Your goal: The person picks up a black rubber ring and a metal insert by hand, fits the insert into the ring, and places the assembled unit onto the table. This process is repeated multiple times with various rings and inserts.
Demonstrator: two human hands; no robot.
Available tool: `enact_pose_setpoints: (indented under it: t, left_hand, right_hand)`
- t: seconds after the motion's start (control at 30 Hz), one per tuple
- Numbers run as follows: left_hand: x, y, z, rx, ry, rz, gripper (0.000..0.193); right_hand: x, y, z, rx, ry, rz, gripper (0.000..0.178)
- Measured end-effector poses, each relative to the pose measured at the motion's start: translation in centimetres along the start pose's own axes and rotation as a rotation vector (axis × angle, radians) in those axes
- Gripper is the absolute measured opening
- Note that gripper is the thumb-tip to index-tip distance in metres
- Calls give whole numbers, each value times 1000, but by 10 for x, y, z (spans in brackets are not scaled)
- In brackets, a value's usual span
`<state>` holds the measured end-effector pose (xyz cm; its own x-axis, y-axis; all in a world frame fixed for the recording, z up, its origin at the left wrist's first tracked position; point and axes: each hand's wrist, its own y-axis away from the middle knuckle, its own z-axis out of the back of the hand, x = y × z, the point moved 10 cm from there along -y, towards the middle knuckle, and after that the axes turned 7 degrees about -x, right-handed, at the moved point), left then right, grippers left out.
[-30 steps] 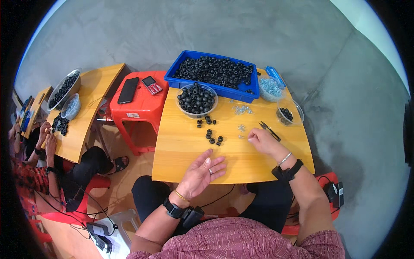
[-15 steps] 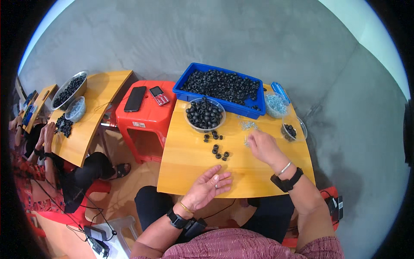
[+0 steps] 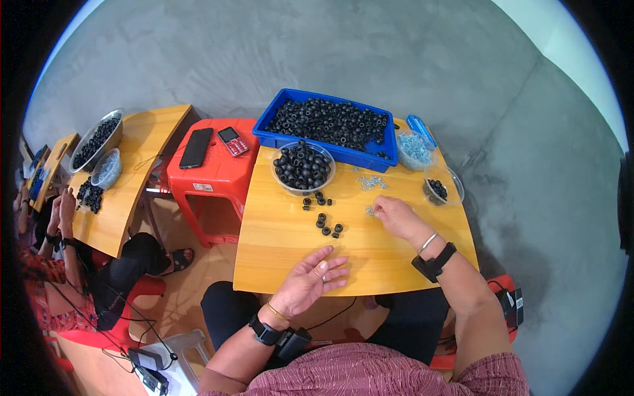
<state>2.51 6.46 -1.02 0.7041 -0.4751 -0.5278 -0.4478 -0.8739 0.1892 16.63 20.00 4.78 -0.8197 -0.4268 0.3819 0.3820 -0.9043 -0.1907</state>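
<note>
My left hand point(image 3: 310, 280) is held over the front edge of the table, palm turned inward, fingers apart and nothing in them. My right hand point(image 3: 396, 218) is bent down to the tabletop with its fingertips drawn together beside a few small silvery screw-like pieces point(image 3: 369, 211); what they grip, if anything, is hidden. Just beyond lies a loose heap of the same silvery pieces point(image 3: 373, 183). Several black ring-shaped parts point(image 3: 322, 223) lie left of my right hand. Behind them stands a clear round tub point(image 3: 275, 177) full of rounded black parts point(image 3: 302, 166).
A blue tray point(image 3: 360, 158) of black parts spans the table's back. At right stand a tub of silvery pieces point(image 3: 415, 149) and a smaller cup of black parts point(image 3: 436, 189). Left, a red stool point(image 3: 191, 173) bears two phones; a co-worker's hands point(image 3: 66, 210) work at another table.
The whole view has shifted slightly, moving the table and tubs a little left and up. Both hands keep nearly the same pose; my right fingertips remain at the small silvery pieces.
</note>
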Motion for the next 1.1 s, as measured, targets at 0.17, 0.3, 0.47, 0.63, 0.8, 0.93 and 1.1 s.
enact_pose_setpoints:
  t: [0.17, 0.3, 0.47, 0.63, 0.8, 0.93, 1.1]
  left_hand:
    - [1, 0, -1, 13, -9, -8, 41]
    - [0, 1, 0, 4, -22, -10, 41]
    - [1, 1, -2, 5, 4, -3, 40]
    - [3, 1, 0, -1, 5, 3, 41]
    - [0, 0, 0, -23, -73, -38, 44]
    - [1, 0, 2, -30, -58, -30, 43]
    - [2, -2, 4, -36, -42, -27, 40]
  right_hand:
    - [9, 4, -5, 11, 119, 58, 8]
    - [10, 10, -4, 23, 154, 46, 9]
    - [2, 16, 14, -54, -45, -73, 13]
    - [13, 27, 19, -65, 86, -70, 11]
    - [-9, 39, 5, 28, -67, -97, 9]
    - [-9, 41, -1, 16, -96, -63, 8]
    - [-11, 36, 2, -11, -115, -102, 10]
